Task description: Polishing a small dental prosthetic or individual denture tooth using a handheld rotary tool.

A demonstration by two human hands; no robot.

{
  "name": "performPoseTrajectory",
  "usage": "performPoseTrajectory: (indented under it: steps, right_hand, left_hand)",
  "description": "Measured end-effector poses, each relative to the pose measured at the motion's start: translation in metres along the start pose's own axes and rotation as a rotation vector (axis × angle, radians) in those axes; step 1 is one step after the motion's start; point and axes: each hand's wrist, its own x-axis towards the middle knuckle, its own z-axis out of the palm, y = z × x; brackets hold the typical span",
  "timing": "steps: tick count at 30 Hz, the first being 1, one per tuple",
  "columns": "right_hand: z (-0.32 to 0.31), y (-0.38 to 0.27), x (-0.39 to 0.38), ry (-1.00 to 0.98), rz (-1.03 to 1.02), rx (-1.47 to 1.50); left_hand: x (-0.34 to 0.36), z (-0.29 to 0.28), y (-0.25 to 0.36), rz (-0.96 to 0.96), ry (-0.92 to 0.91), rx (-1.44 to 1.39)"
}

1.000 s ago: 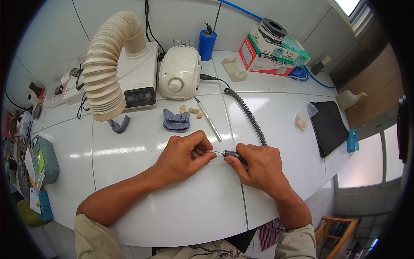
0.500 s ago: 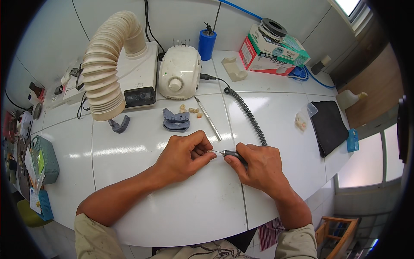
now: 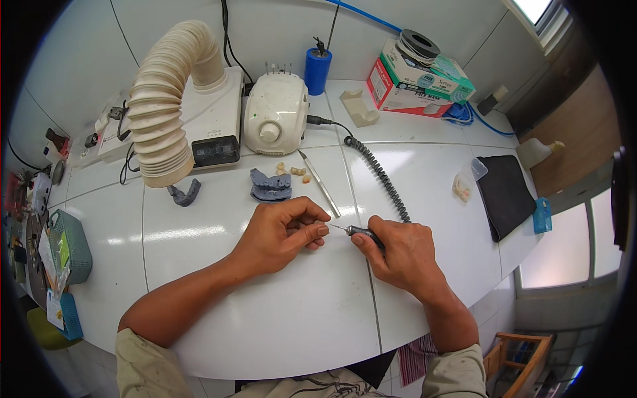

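My right hand (image 3: 401, 252) grips a dark rotary handpiece (image 3: 366, 236), its thin metal bur pointing left toward my other hand. A short gap separates the bur's tip from my left fingers. My left hand (image 3: 282, 235) is closed, thumb against bent fingers, around a small tooth-coloured piece that the fingers now hide. Just beyond lie a grey dental model (image 3: 271, 184), several tooth-coloured crowns (image 3: 298, 171) and a slim metal knife (image 3: 320, 184). From the handpiece, a coiled black cord (image 3: 379, 174) runs back to a cream control unit (image 3: 275, 114) with a round knob and several burs on top.
A ribbed suction hose (image 3: 159, 113) arches over the left side, above a grey arch model (image 3: 184, 192). At the back right stand stacked boxes (image 3: 415, 86) and a blue cylinder (image 3: 318, 69). A black pouch (image 3: 507, 196) lies right; a green basket (image 3: 71, 245) sits left.
The bur has drawn back from my left fingertips, which have turned and moved slightly left. The small pale piece seen between them earlier is now hidden. My right hand keeps its grip.
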Motion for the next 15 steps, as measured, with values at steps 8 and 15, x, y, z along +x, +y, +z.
performPoseTrajectory:
  steps: [8, 15]
  right_hand:
    - [-0.0007, 0.0003, 0.0011, -0.020, 0.031, 0.019]
    - [-0.0020, 0.0023, 0.0011, -0.004, 0.048, 0.016]
  left_hand:
    - [0.0018, -0.0027, 0.0015, -0.119, 0.031, -0.137]
    - [0.0018, -0.0040, 0.0018, -0.114, 0.079, -0.138]
